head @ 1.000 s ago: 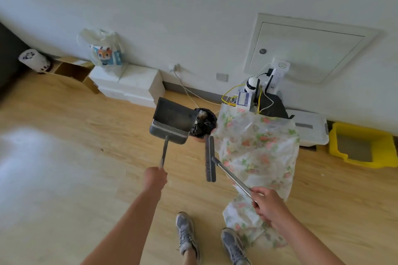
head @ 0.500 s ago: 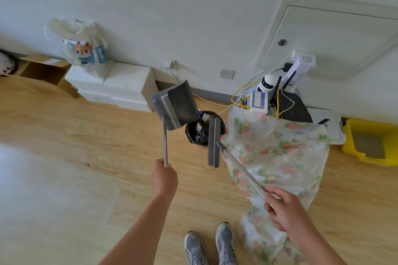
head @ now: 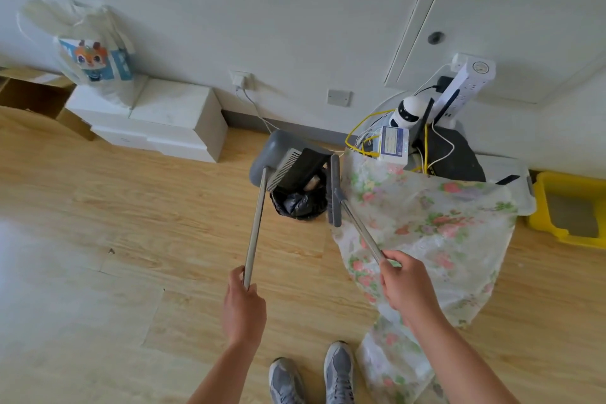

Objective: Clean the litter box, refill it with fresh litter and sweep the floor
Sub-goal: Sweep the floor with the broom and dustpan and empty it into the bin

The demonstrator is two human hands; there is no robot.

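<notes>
Now tipping the dustpan (head: 295,167) over the bin (head: 300,203) in the middle of the frame, mouth down, likely so the dirt slides into the black bag. Gripping the pan's pole with the left hand (head: 244,308), fingers (head: 236,279) clenched round its near end, far from the pan, to lift and tilt without bending low. Gripping the broom (head: 334,193) pole with the right hand (head: 406,285), curled tight round it too. Holding the broom head upright, just beside the bin rim and near the pan, maybe to brush out what sticks. Over at the right edge, by the wall, on the floor (head: 164,207): the yellow litter box (head: 570,210), well apart from the bin. Looks like the sweeping part, close to done.
</notes>
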